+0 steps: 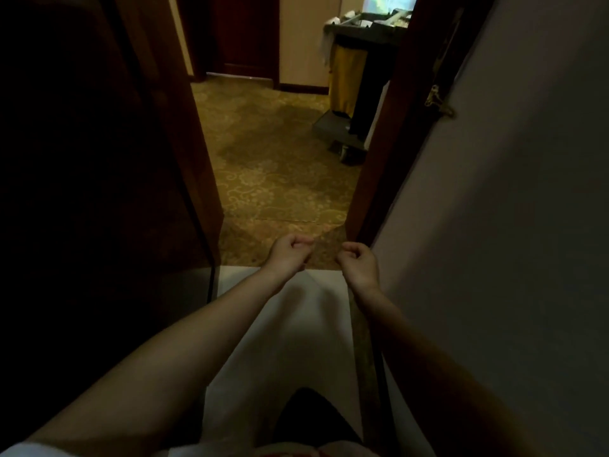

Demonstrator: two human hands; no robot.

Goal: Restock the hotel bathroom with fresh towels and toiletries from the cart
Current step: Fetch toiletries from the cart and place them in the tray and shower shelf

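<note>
The grey housekeeping cart (pixel 362 31) stands out in the corridor at the top right, past the doorway, with a yellow bag (pixel 347 80) hanging on its side and something white (pixel 333 23) draped at its top left corner. Its right part is hidden by the door frame. My left hand (pixel 290 255) and my right hand (pixel 359 262) are stretched out in front of me at the threshold, a short gap apart. The fingers of both are curled in and hold nothing.
A dark wooden door (pixel 115 143) fills the left side. On the right stand a dark door frame (pixel 379 153) and a pale wall (pixel 510 209) with a brass latch (pixel 436 98). Pale floor (pixel 290 311) lies under my arms, and patterned carpet (pixel 273 159) lies beyond.
</note>
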